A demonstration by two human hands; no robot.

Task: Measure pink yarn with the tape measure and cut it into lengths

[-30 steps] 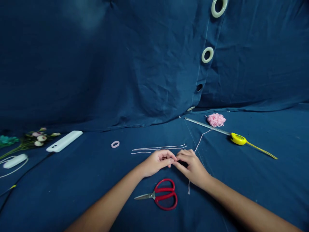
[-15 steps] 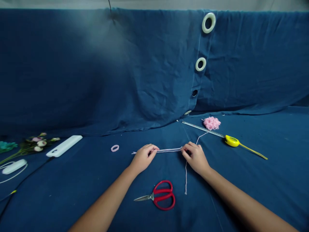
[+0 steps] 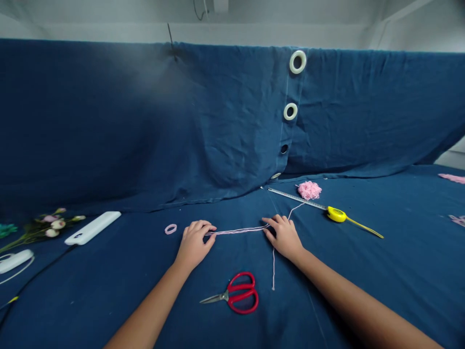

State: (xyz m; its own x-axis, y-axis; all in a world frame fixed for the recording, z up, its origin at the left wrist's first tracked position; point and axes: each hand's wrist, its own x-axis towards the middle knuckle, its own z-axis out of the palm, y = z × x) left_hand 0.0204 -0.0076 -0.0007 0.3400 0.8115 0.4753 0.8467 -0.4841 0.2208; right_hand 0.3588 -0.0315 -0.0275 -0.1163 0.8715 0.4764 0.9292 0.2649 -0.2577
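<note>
Pale pink strands of yarn (image 3: 240,230) run side by side between my two hands, low over the blue cloth. The fingers of my left hand (image 3: 196,241) are closed on their left end. My right hand (image 3: 284,235) has its fingertips on the right end, thumb and index finger close about it. One strand hangs down toward me from under my right hand, and another leads up toward a pink yarn pile (image 3: 309,190). Red-handled scissors (image 3: 234,293) lie in front of my hands, their blades pointing left.
A yellow tape measure (image 3: 336,214) lies right, its blade extended. Left are a pink ring (image 3: 170,229), a white power strip (image 3: 93,228), artificial flowers (image 3: 54,224) and a white device (image 3: 15,261). Blue cloth (image 3: 232,121) with eyelets hangs behind. Pink pieces (image 3: 452,178) sit far right.
My left hand has slid left along the strands, so a longer stretch shows between my hands. The fingers of my right hand have straightened somewhat. The view has tilted up and shifted right.
</note>
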